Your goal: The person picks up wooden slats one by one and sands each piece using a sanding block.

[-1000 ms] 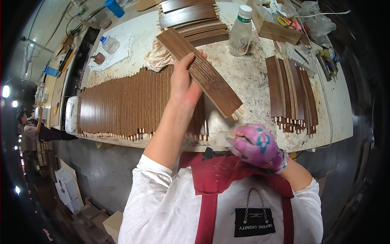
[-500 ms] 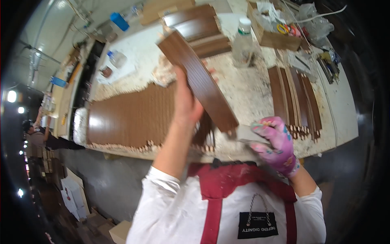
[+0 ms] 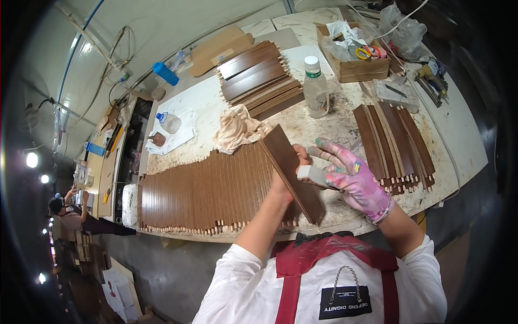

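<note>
My bare left hand [image 3: 281, 190] is closed round a brown wooden slat [image 3: 290, 171], held up on a slant above the table with its narrow edge turned partly toward my other hand. Fingertips of the left hand show past the slat's right side. In a pink patterned glove, my right hand [image 3: 360, 183] grips a small pale grey block [image 3: 313, 175] beside the slat; whether the two touch, I cannot tell. Below and left of the held slat lies a long row of brown slats [image 3: 202, 191] with pale peg ends. A crumpled beige cloth [image 3: 236, 129] rests behind that row.
Stacked slats [image 3: 253, 81] lie at the back, and another group [image 3: 394, 146] at the right. A clear bottle [image 3: 316, 89] with a white cap stands between them. Behind are a cardboard box [image 3: 361, 70] with scissors and a tool [image 3: 431, 83]. Another person [image 3: 73, 213] works far left.
The slat has come down and turned from its broad face toward its edge. My right hand has moved up beside it with the block. The view has shifted.
</note>
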Motion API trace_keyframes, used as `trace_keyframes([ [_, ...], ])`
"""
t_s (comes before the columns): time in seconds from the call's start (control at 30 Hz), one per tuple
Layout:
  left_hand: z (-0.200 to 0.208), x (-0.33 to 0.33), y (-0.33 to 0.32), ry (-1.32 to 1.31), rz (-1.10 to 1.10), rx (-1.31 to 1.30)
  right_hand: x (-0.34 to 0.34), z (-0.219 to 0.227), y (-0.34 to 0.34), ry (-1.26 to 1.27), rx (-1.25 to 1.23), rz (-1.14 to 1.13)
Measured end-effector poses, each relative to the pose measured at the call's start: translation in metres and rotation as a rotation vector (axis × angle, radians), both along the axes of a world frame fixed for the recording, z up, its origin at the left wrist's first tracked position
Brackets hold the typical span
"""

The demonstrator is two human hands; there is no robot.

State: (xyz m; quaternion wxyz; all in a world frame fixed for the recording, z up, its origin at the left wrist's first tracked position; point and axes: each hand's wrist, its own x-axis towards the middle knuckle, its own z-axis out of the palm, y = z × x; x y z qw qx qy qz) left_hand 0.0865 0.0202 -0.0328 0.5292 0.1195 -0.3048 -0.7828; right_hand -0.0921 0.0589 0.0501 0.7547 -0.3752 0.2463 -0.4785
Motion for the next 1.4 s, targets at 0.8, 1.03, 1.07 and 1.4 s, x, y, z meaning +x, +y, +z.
trace_keyframes([
  [0.8,-0.024,-0.010,0.008,-0.232,0.139,0.220,-0.039,-0.086,-0.037,-0.070,0.379,0.077],
  [1.03,0.009,-0.001,0.017,-0.627,0.299,-0.023,-0.031,-0.066,-0.030,0.024,0.323,0.124],
  [1.07,0.008,0.000,0.016,-0.626,0.301,-0.021,-0.032,-0.065,-0.031,0.013,0.309,0.147],
  [1.4,0.035,0.019,0.000,-0.947,0.084,-0.140,-0.033,-0.069,-0.027,0.035,0.291,0.150],
])
